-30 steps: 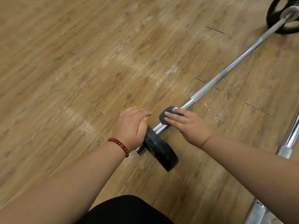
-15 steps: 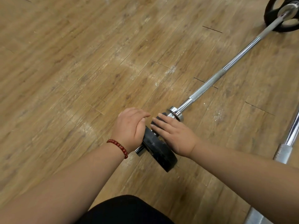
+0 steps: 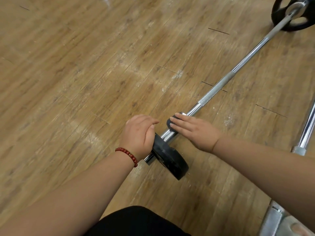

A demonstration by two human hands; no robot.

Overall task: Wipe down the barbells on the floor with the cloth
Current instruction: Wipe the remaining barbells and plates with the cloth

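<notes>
Since half a second ago the dark cloth [image 3: 169,123] has been slid away from the near plate [image 3: 170,160], up the barbell [image 3: 216,88] as far as the collar. It is pressed onto the chrome bar by the right hand [image 3: 196,133], whose fingers are laid straight and flat over it. The barbell is laid slantwise on the wooden floor [image 3: 85,65], with its far plate [image 3: 289,23] at the upper right. The near plate is gripped at its rim by the left hand [image 3: 139,133], with the fingers curled over it. A second barbell [image 3: 306,132] is seen at the right edge.
</notes>
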